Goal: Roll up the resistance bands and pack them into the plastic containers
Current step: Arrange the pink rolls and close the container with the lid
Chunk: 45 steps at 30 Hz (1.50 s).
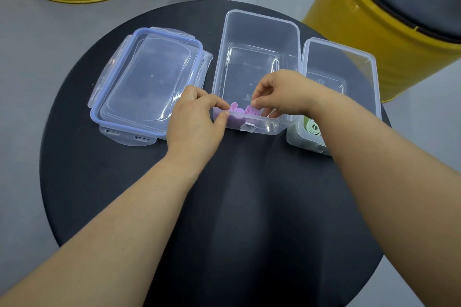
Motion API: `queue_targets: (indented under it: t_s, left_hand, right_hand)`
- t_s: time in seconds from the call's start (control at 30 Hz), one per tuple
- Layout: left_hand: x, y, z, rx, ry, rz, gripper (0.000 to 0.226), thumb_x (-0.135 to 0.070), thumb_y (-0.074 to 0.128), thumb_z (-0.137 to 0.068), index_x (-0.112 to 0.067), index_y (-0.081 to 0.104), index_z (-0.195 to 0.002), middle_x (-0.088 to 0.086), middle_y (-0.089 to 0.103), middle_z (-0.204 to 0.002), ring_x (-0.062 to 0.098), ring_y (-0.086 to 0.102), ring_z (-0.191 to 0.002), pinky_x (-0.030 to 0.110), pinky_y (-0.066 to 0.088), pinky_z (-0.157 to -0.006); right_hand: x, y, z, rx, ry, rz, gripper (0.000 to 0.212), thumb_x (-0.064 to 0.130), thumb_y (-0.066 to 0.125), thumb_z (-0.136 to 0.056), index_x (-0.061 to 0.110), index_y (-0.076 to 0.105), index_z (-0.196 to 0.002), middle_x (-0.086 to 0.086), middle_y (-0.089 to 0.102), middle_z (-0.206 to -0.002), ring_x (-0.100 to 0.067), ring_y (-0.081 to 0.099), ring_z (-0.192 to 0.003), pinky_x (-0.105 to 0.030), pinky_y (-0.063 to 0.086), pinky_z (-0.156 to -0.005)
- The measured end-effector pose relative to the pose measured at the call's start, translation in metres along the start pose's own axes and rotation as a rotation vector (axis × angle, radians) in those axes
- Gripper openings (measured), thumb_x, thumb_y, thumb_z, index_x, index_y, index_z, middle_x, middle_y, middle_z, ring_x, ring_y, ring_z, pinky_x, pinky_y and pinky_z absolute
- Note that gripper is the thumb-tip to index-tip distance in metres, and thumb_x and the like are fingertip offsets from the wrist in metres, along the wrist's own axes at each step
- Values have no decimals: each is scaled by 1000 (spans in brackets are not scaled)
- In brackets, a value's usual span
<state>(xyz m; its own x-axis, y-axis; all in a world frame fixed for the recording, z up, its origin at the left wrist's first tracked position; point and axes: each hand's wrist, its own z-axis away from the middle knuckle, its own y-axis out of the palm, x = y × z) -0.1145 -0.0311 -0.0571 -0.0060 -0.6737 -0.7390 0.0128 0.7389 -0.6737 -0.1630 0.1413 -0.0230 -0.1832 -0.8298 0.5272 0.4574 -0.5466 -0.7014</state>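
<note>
**Two hands settle a rolled purple band into a clear box**

On a round black table beside a yellow drum, two open plastic containers stand side by side, with stacked blue-rimmed lids lying flat to their left. Both hands meet at the near end of the middle container. The left hand, fingers curled, pinches thumb and forefinger at the near-left corner of the rim, against the purple band. The right hand reaches over the rim from the right, its bent fingertips pinching the band's other side. The band sits low inside, against the near wall. A rolled green band lies in the near end of the right container.
</note>
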Motion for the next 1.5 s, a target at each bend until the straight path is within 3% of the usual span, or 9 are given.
queue_targets:
  t_s: [0.23,0.4,0.63,0.67,0.77,0.8,0.83,1.03,1.5]
  left_hand:
    - [2,-8,0,-15,20,19,12,-20,59,-89,-24,67,-96,-8,52,-102,11,52,-93,22,37,-77]
    - [14,-31,-8,-124,-23,8,19,-17,54,-90,-21,67,-104,-2,59,-114,18,53,-107,21,34,-84]
    - [72,-62,-23,23,-252,-292,49,-23,48,-92,-18,40,-140,6,26,-153,25,19,-142,41,21,-114]
    - [80,-62,-22,112,-276,-348,53,-26,47,-93,-19,34,-143,8,18,-156,27,12,-144,40,14,-116]
    - [90,-61,-16,314,-330,-405,58,-30,47,-92,-24,25,-146,8,3,-158,30,1,-144,42,11,-117]
    - [90,-62,-14,342,-328,-408,60,-32,48,-93,-26,22,-147,6,1,-158,29,-1,-145,43,13,-116]
    - [90,-64,-13,353,-322,-408,61,-33,48,-93,-28,20,-147,5,-1,-158,29,-1,-145,43,14,-115]
    - [86,-73,-11,355,-333,-356,57,-33,46,-95,-32,22,-146,0,-1,-159,24,-3,-146,44,21,-112]
    - [88,-91,-12,-8,-472,-88,45,-34,49,-91,-27,46,-135,3,32,-145,28,27,-134,45,35,-105]
  right_hand:
    - [12,5,13,-305,-76,-74,4,22,61,-89,20,64,-91,6,60,-81,-11,56,-66,-32,56,-70]
    - [55,34,42,-388,-105,-562,16,12,58,-90,25,61,-81,1,60,-78,-10,56,-58,-21,53,-53]
    - [103,133,49,-57,270,-1105,30,12,56,-91,0,56,-119,-22,58,-119,-40,44,-122,-48,40,-105]
    - [105,140,45,-71,325,-1153,17,11,55,-91,1,60,-104,-24,60,-105,-11,22,-97,-51,37,-106]
    - [108,145,27,-178,425,-1249,8,7,53,-89,8,56,-82,-8,52,-75,-18,49,-74,-54,35,-104]
    - [110,143,23,-186,433,-1281,7,6,53,-89,3,59,-91,-14,58,-83,-10,25,-91,-53,37,-104]
    - [111,142,18,-193,459,-1286,19,6,54,-89,-4,59,-104,-20,61,-100,-37,40,-121,-50,40,-103]
    - [110,140,5,-161,533,-1276,4,13,59,-89,13,56,-86,-12,59,-122,-22,59,-99,-31,49,-81]
    - [125,143,12,-187,270,-1399,26,4,53,-94,9,49,-118,-10,65,-97,-19,66,-79,-28,56,-73]
